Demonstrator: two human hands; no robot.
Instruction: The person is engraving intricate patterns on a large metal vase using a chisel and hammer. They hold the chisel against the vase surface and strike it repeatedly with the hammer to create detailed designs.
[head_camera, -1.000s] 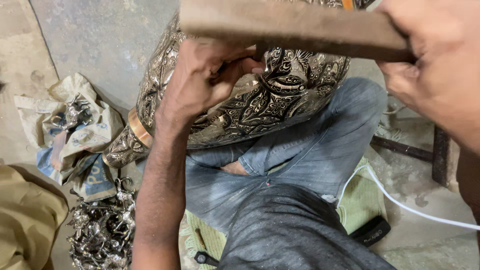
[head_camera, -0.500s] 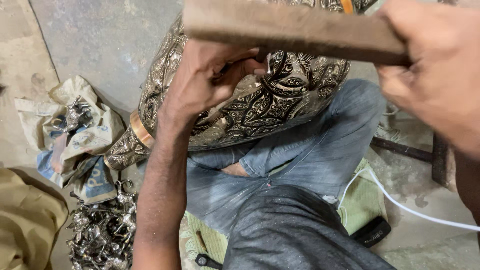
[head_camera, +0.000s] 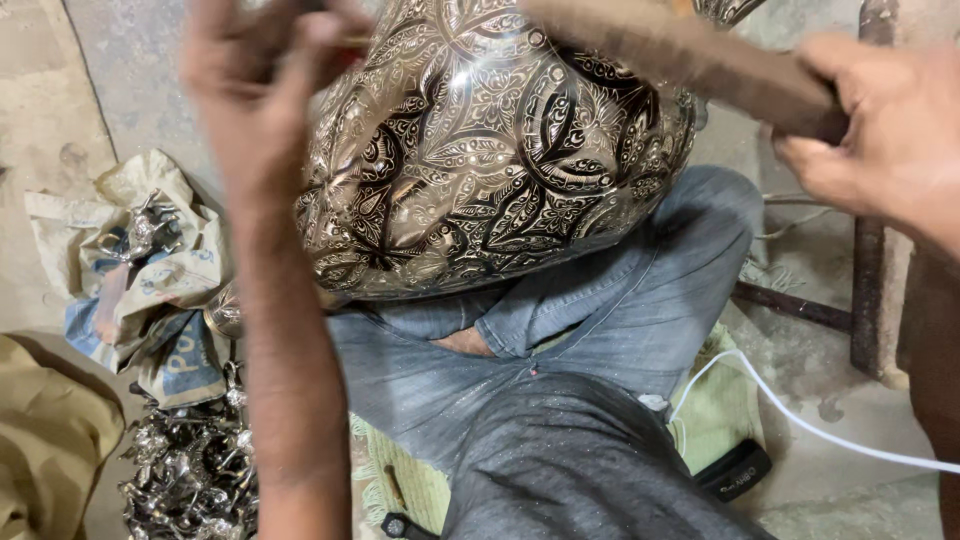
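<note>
Gripping a wooden mallet (head_camera: 690, 60), right hand (head_camera: 880, 140) nears engraved, bulbous metal vase (head_camera: 490, 160); left hand (head_camera: 265, 70) blurred, unclear.

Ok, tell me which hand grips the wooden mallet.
The right hand: it wraps the wooden mallet handle. The left hand is raised at the engraved metal vessel instead.

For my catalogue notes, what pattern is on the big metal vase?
Engraved floral and leaf scrollwork, silvery on dark ground, covers the vase; the head view shows it.

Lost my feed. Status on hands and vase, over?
Left hand on a thin tool at engraved metal vase. Right hand grips wooden mallet. Nothing between.
</note>
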